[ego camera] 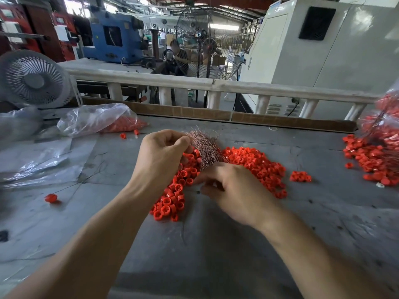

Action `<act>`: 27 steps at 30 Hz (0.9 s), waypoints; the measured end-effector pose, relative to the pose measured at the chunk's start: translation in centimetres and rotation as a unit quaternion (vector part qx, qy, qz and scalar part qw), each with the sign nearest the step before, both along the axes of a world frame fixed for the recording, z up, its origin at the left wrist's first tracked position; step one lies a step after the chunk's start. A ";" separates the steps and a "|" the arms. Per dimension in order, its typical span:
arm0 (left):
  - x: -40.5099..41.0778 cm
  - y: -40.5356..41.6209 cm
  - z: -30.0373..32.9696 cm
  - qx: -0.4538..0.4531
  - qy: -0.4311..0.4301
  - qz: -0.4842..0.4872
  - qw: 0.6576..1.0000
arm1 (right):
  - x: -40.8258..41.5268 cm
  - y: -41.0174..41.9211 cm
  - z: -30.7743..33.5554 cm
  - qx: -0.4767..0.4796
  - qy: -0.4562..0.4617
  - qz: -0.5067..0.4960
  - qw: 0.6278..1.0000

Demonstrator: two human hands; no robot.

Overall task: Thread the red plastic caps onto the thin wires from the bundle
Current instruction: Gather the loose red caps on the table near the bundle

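While my left hand (164, 152) gripped the wire bundle (205, 147) upright over the red caps (254, 165) heaped at 12 o'clock, my right hand (233, 190) blurred at its base, fingers curled, w/ grip on a wire unclear; best to tease one strand free, pinch near its tip, then feed a cap.

The caps (254, 162) heaped on the table are bright orange-red, and the table (216, 244) itself is dull grey with dark scuffs and scratches. The wire bundle (205, 145) looks pale pinkish-copper, though its fine strands blur together. A clear plastic bag (97, 118) shows more red inside, and the small fan (34, 79) is white.
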State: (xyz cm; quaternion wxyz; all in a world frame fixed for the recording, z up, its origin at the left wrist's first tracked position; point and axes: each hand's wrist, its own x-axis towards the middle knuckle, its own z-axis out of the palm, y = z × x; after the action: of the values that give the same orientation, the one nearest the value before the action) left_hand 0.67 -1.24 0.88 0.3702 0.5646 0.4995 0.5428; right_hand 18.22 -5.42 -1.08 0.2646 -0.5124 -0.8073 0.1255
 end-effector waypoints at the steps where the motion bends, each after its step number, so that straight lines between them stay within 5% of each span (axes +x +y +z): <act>1: 0.0 0.0 0.0 0.004 0.007 -0.001 1.000 | -0.3 0.0 -0.1 0.009 -0.019 0.012 1.000; 10: 0.3 -0.1 -0.1 0.009 0.018 -0.014 1.000 | -1.1 0.2 -0.8 0.028 -0.113 0.031 0.993; 20: 0.3 -0.1 -0.2 0.017 0.027 -0.020 0.999 | -0.8 0.4 -0.6 0.023 -0.077 0.053 0.995; 27: 0.5 -0.2 -0.6 0.002 0.145 -0.062 0.988 | 1.7 1.1 0.2 0.120 0.017 -0.110 0.987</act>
State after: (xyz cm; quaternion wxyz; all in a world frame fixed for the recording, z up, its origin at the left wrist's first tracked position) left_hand 1.18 -1.42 0.24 0.3257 0.6676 0.5111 0.4324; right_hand 19.88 -4.30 -0.86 0.3495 -0.5606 -0.7507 0.0065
